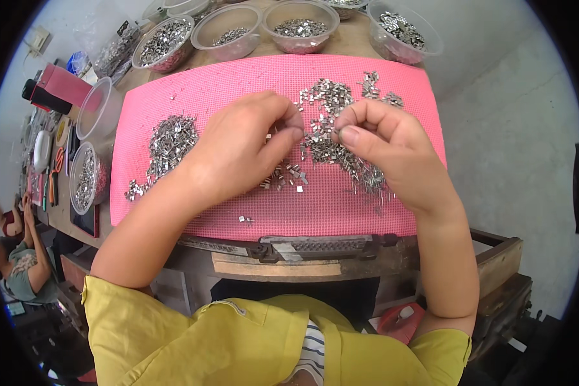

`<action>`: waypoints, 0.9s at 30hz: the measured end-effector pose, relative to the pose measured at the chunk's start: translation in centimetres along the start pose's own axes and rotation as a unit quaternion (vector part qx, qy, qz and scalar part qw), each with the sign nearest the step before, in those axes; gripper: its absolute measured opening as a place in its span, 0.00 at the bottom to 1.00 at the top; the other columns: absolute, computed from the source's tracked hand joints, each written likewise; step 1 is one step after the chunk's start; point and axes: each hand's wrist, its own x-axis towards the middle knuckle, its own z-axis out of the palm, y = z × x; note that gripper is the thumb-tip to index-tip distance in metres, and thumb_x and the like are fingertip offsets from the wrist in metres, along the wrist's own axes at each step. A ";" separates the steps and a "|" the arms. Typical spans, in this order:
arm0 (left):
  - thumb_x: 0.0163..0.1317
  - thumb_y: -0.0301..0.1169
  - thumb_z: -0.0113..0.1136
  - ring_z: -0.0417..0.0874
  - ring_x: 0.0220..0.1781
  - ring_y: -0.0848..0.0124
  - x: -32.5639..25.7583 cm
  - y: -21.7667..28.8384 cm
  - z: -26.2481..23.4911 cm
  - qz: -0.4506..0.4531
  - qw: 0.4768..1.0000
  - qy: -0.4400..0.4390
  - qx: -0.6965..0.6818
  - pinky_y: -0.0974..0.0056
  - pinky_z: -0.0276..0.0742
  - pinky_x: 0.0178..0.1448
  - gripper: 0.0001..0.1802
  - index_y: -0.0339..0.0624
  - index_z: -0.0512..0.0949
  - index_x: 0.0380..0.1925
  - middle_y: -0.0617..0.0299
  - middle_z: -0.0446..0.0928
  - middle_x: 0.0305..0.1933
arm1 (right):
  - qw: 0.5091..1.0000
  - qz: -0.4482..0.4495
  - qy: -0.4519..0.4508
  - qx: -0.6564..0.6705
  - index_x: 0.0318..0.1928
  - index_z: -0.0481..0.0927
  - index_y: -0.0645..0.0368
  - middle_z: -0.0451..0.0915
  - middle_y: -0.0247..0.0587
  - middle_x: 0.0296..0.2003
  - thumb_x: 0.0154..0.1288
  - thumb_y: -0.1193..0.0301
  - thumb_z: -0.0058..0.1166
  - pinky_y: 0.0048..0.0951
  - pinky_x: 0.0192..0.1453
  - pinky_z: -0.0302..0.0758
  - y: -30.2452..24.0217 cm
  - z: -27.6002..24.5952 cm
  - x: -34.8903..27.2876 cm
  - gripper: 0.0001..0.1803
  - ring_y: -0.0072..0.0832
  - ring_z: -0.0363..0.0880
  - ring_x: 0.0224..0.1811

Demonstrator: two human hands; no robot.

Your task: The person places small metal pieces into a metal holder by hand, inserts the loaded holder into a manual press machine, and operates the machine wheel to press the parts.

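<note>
My left hand (251,138) hovers over the middle of a pink textured mat (251,215), thumb and forefinger brought together; what they pinch, if anything, is too small to make out. Opposite it, my right hand (386,138) is also in a pinch at the edge of a pile of small shiny metal pieces (331,151). Its fingertips hide what lies between them. A second heap of thin metal pieces (172,141) lies left of my left wrist. Loose square pieces (289,177) are scattered under and beside my left hand.
Clear plastic bowls of metal pieces (300,29) line the far edge. Another bowl (87,180) stands at the left, near an empty tub (100,109), orange-handled scissors (59,159) and a phone (85,220). Another person (29,267) sits at far left. A wooden drawer (498,254) juts out at right.
</note>
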 end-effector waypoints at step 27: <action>0.52 0.30 0.70 0.79 0.39 0.66 -9.3 6.0 8.5 0.126 0.978 0.100 0.131 0.59 0.68 0.45 0.11 0.47 0.81 0.37 0.64 0.78 0.44 | 0.801 -0.261 0.176 -0.509 0.43 0.80 0.59 0.81 0.41 0.44 0.52 0.80 0.66 0.44 0.51 0.71 6.7 5.1 -11.9 0.16 0.43 0.80 0.45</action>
